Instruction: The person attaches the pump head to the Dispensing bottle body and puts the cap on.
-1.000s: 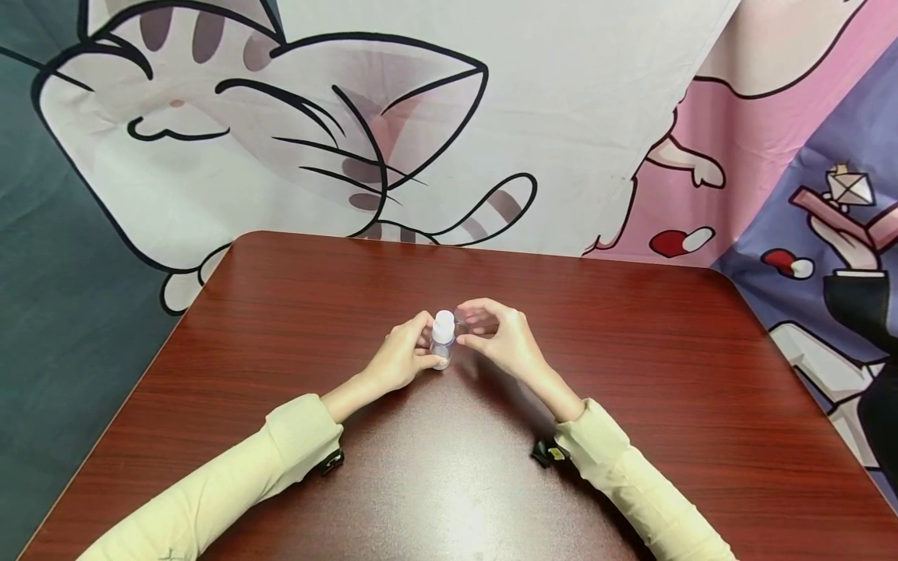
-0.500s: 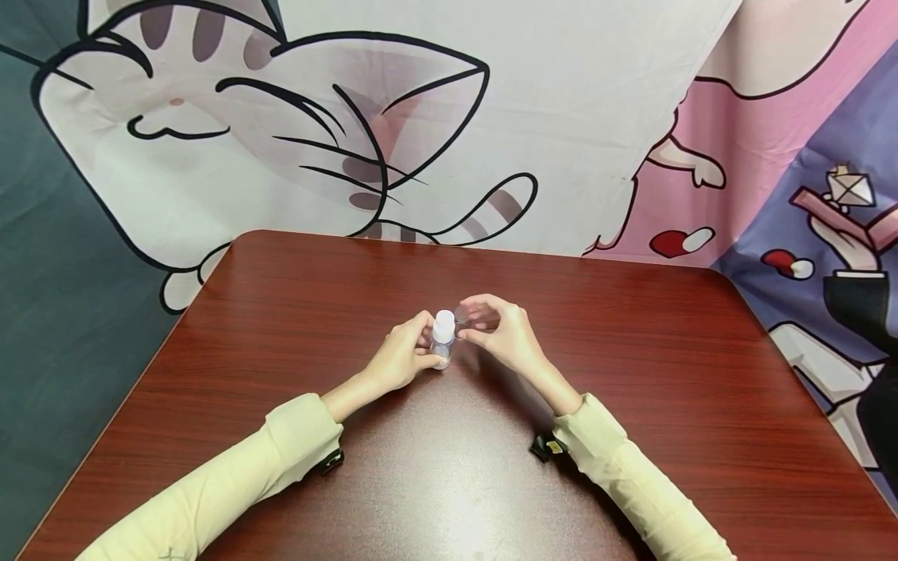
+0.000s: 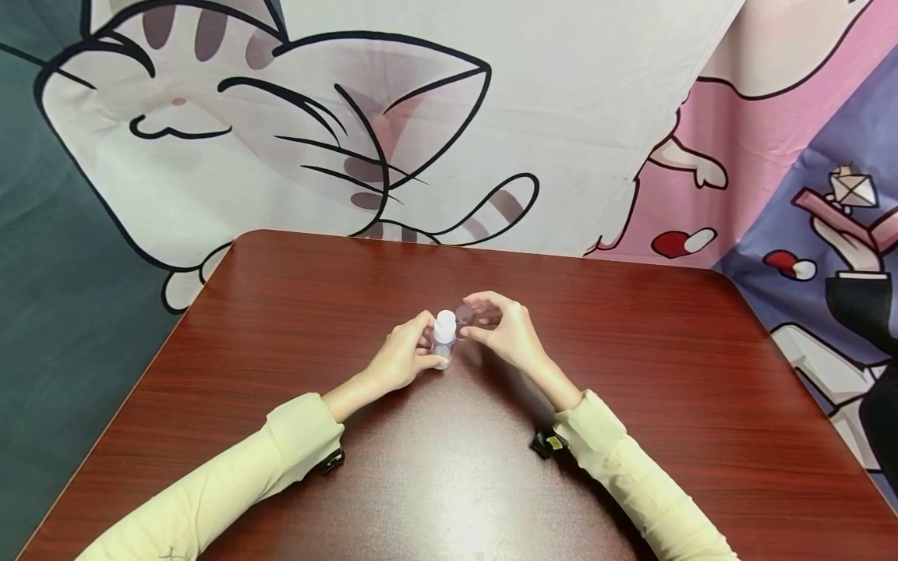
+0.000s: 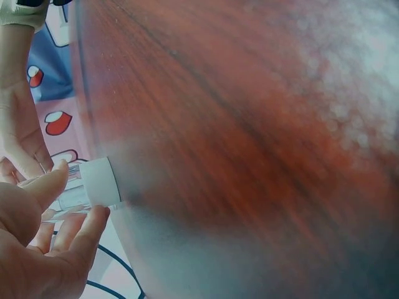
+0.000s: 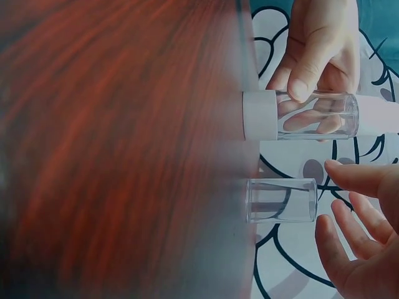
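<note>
A small clear bottle [image 3: 444, 348] with a white top and white base stands upright on the table. My left hand [image 3: 400, 357] grips it, thumb on the near side and fingers behind, as the left wrist view shows round the clear body above the white base [image 4: 101, 182]. Just right of the bottle, a clear cylindrical cap [image 5: 282, 200] stands on the tabletop, faint in the head view. My right hand [image 3: 510, 333] is beside the cap with thumb and fingers spread; in the right wrist view a gap shows between its fingertips [image 5: 325, 225] and the cap.
The reddish-brown wooden table [image 3: 316, 288] stretches around both hands, with a bright glare near its front. Behind it hangs a cloth printed with a cartoon cat [image 3: 281, 179]. Each cuff has a small black camera [image 3: 546, 444] beneath it.
My right hand has let go of the clear cap and drawn slightly back to the far right, so more of the cap shows. The left hand and bottle have stayed in place.
</note>
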`<state>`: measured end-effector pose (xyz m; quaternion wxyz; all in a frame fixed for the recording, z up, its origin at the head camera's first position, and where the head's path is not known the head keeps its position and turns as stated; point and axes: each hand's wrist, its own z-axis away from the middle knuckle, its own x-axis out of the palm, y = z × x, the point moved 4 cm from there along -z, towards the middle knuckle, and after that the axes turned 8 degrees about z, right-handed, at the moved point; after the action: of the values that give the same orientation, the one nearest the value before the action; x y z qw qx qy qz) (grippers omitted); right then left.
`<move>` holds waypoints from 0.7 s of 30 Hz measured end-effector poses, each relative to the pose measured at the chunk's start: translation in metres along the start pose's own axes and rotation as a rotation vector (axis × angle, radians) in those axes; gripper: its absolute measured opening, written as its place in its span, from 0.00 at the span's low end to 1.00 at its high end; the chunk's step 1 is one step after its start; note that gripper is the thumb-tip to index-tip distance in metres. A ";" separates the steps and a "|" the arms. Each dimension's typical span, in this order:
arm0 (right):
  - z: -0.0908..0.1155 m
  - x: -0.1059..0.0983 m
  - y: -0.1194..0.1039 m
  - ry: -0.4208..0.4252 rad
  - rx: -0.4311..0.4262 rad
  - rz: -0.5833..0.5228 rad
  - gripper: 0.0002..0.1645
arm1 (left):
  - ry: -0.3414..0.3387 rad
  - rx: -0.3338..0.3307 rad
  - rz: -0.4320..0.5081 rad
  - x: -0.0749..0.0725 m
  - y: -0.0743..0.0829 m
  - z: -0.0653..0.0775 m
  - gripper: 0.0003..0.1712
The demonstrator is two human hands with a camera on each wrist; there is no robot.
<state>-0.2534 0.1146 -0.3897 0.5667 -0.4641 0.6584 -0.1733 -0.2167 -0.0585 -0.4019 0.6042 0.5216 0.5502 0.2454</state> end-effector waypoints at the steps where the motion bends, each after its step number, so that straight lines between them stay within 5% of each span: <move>1: 0.000 0.000 0.000 -0.001 0.001 0.006 0.26 | 0.000 0.000 0.001 0.000 0.000 0.000 0.22; 21: -0.007 -0.004 0.004 -0.041 0.040 0.100 0.28 | 0.001 -0.023 -0.009 0.000 0.001 -0.001 0.22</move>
<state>-0.2614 0.1178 -0.3882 0.5972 -0.4228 0.6652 -0.1483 -0.2168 -0.0579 -0.4005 0.6111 0.5119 0.5500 0.2490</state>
